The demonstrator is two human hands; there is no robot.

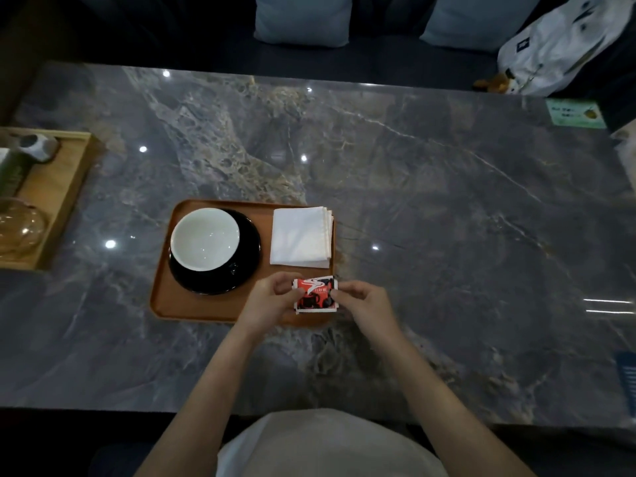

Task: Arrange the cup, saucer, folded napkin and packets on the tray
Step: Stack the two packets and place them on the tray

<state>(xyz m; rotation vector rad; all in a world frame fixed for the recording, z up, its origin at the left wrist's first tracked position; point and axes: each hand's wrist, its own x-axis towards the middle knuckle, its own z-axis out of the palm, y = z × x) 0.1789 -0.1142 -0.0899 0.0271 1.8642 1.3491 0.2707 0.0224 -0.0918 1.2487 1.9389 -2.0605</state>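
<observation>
red, black and white packets [316, 295] held as a small stack over the near right corner of the tray [206, 313], printed face up, roughly square so no clear long axis, edges nearly square to the tray's sides. exact count in the stack unclear: at least 2 by the offset white edges. pinched on the left edge by the left hand [273, 299], thumb on top, and on the right edge by the right hand [361, 299]; both hands closed on the stack, close together with only the packets between them. touching the tray floor or not: cannot tell.

just beyond, 1 white folded napkin [300, 237] lying flat in the tray's far right part, folded layers showing along its right edge, which overlaps the tray's rim. to its left, 1 white cup [205, 238] upright, empty, sitting toward the far left of 1 black saucer [241, 270]. 1 brown oval-cornered tray, long axis running left to right on the grey marble table [447, 201].

at the far left edge, 1 wooden tray [65, 187] with glassware. across the table, 2 pale cushions [303, 18] and 1 white bag [557, 53].
</observation>
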